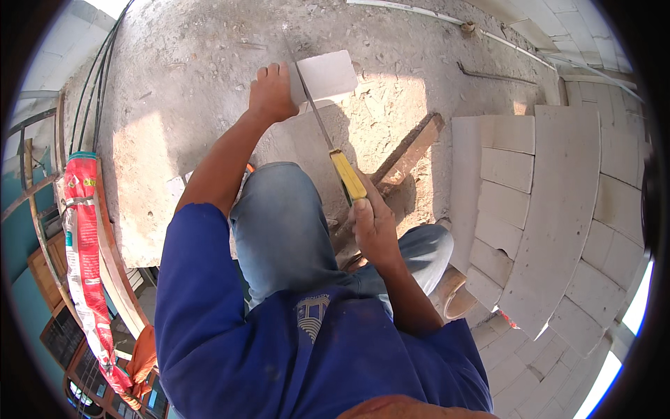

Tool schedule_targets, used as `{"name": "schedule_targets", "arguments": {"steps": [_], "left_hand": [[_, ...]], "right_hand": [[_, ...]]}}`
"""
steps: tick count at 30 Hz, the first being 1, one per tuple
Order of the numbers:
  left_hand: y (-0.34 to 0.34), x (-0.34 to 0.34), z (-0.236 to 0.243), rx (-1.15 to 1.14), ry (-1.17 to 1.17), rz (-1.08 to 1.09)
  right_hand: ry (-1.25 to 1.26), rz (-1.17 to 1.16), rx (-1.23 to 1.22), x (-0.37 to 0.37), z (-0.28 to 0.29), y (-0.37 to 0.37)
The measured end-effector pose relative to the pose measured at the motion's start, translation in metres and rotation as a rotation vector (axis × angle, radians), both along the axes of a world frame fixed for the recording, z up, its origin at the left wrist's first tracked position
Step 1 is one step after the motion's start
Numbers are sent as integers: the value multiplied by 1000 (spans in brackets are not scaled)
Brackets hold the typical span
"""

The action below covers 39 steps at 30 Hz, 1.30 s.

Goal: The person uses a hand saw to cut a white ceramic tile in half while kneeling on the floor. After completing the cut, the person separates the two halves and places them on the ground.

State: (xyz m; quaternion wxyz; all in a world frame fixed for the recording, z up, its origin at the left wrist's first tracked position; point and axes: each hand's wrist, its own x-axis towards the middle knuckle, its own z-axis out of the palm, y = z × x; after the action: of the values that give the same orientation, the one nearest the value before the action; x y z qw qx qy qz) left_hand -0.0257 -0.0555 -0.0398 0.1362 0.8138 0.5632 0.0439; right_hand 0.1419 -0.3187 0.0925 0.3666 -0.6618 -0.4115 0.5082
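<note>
My left hand (272, 92) presses on the left side of a pale grey block (326, 75) that lies on the dusty concrete floor (195, 63). My right hand (373, 225) grips the yellow handle of a handsaw (347, 174). Its thin blade (315, 112) runs up and left to the block, right beside my left hand's fingers. My knees in blue jeans (283, 223) are bent below the block.
A brown wooden plank (408, 150) lies on the floor right of the saw. Stacked pale blocks (551, 202) form a wall on the right. A red sack (84, 237) hangs at the slab's left edge, by black cables (98, 77). A bent metal rod (495, 75) lies farther back.
</note>
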Motion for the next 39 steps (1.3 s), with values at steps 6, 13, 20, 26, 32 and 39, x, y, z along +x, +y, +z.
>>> {"name": "schedule_targets", "arguments": {"steps": [6, 13, 20, 26, 32, 39], "left_hand": [[-7, 4, -1, -77, 12, -24], [13, 5, 14, -139, 77, 48], [14, 11, 11, -178, 71, 19], [6, 12, 8, -110, 93, 9], [-3, 5, -2, 43, 29, -3], [-58, -6, 8, 147, -159, -181]], "right_hand": [[-85, 24, 21, -4, -18, 51], [-32, 0, 55, -2, -25, 21], [21, -34, 91, -4, -60, 45], [38, -48, 223, -3, -78, 71], [153, -136, 282, 15, 7, -29], [93, -341, 161, 40, -9, -72]]}}
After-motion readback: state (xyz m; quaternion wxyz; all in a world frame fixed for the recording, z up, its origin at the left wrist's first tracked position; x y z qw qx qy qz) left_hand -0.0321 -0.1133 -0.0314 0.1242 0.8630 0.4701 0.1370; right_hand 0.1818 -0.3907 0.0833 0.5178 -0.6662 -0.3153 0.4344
